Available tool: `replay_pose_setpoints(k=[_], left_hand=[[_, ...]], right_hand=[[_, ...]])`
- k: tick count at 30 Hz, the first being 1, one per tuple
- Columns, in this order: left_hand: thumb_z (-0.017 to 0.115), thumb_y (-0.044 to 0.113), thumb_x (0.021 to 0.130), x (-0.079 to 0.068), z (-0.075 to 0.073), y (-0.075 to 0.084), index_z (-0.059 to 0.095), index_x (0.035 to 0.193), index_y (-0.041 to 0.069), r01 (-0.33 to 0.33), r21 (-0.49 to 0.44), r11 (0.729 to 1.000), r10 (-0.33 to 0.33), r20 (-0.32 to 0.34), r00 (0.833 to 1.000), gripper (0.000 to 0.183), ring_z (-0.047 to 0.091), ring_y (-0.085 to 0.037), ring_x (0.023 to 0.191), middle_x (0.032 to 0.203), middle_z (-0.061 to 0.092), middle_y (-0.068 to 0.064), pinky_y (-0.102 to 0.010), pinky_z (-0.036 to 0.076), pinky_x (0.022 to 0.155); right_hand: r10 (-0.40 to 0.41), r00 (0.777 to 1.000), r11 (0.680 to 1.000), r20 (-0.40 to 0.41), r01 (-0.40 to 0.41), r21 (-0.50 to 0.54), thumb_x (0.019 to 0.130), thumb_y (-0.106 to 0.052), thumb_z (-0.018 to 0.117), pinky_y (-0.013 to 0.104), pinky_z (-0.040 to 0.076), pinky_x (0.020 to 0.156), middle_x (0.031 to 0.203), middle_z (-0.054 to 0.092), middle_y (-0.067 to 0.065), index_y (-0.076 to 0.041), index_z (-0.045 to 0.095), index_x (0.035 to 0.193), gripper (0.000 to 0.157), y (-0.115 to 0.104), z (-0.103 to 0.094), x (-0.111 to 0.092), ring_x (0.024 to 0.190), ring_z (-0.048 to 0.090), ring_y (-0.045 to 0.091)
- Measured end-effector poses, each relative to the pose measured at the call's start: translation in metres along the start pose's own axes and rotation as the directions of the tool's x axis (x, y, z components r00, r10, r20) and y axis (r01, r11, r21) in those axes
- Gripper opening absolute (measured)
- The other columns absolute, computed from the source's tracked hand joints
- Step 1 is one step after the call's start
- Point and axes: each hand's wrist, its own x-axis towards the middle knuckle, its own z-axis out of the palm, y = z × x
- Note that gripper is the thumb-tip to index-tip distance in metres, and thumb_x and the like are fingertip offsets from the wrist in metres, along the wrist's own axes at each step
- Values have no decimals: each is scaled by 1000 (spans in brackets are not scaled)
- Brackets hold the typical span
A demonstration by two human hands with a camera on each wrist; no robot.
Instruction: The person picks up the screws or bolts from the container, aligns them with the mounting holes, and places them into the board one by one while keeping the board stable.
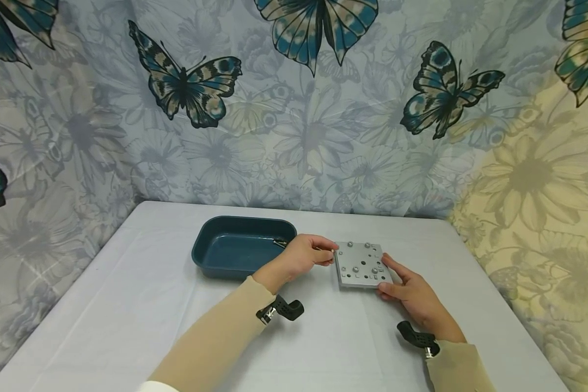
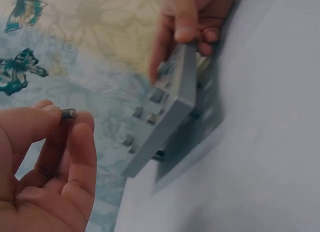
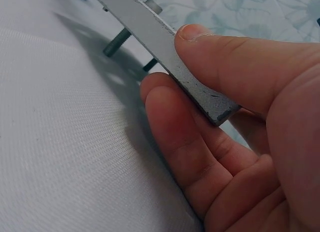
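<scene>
My left hand (image 1: pixel 301 255) pinches a small screw (image 2: pixel 69 113) between thumb and fingertips, its threaded end sticking out. It is just left of a grey metal plate (image 1: pixel 351 257), apart from it in the left wrist view. The plate has several holes and several screws standing in it with heads up. My right hand (image 1: pixel 418 296) grips the plate's right edge, thumb on one side and fingers on the other. In the right wrist view the plate is held above the table, and a threaded shank (image 3: pixel 117 42) pokes out beneath it.
A dark teal tray (image 1: pixel 213 267) stands behind and left of the plate. Small metal pieces (image 1: pixel 280 243) lie at its right end, partly hidden by my left hand. A white cloth covers the table (image 1: pixel 127 305); patterned butterfly fabric (image 1: pixel 313 136) hangs behind it and at the sides.
</scene>
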Motion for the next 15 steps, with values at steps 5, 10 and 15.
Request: replay_pose_setpoints(k=[5,10,15], left_hand=[[69,6,94,4,16,-6,75,113,6,-33,191,981,35,-8,999,20,66,-10,86,97,70,2,-35,56,82],[68,10,95,8,27,-13,77,110,10,-59,330,942,72,-25,997,17,64,-6,81,92,69,8,-24,52,70],[69,10,95,10,36,-20,78,108,12,-81,390,917,106,-43,993,16,61,-4,74,87,68,11,-22,51,65]], right_hand=[[5,1000,1000,6,-5,11,86,-10,79,33,57,80,166,6,3,-9,26,158,90,0,0,-1,92,69,23],[7,1000,1000,-4,-7,-4,86,-11,79,32,57,79,166,7,4,-9,27,158,89,1,-1,-1,90,69,23],[15,1000,999,-17,-16,-42,85,-15,80,32,57,79,166,9,2,-12,29,158,89,1,-1,0,91,69,23]])
